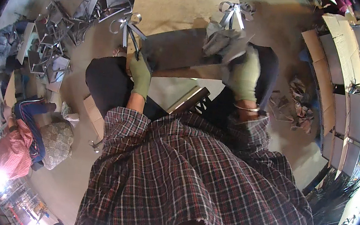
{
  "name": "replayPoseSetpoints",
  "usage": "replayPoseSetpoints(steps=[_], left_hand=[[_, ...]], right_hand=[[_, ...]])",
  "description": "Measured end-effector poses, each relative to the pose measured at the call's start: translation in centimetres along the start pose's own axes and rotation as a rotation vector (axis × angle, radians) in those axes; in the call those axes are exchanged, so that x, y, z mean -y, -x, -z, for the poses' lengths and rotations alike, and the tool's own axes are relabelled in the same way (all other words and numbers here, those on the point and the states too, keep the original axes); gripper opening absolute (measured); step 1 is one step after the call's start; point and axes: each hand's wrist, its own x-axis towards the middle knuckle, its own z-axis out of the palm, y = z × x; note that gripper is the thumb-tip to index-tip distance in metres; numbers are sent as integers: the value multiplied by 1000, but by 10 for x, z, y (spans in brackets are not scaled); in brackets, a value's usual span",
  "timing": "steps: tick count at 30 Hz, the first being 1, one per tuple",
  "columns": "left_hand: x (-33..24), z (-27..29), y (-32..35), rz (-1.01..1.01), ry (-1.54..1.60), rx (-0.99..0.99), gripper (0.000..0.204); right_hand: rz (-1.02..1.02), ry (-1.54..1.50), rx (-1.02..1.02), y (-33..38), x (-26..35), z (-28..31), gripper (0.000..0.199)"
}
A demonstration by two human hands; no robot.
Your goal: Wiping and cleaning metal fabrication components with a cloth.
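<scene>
A dark flat panel (176, 50) lies across my lap, against a worn wooden board (179, 5). Shiny looped metal strips rise near its two ends, one bundle (129, 29) on the left and another (234, 14) on the right. My left hand (140, 73), in a green glove, is closed at the panel's left end, where a dark strip shows beside the fingers. My right hand (244, 75), also gloved and blurred, grips a crumpled grey cloth (223, 41) over the panel's right end. The right fingertips are partly hidden by the cloth.
Piled metal frames and plates (61, 28) fill the far left. Along the right stand stacked panels with cardboard (341, 64). Crumpled wrapping (301, 104) lies on the floor to the right. Another person (16, 143) sits at the lower left beside a patterned sack (56, 143).
</scene>
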Motion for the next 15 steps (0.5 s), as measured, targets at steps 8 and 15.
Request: replayPoseSetpoints(steps=[8, 15], left_hand=[[-50, -10, 23, -32, -104, -23, 26], [-54, -3, 3, -39, 312, -90, 30]], right_hand=[[-329, -115, 50, 0, -25, -56, 30], [-349, -1284, -143, -2, -36, -34, 35]])
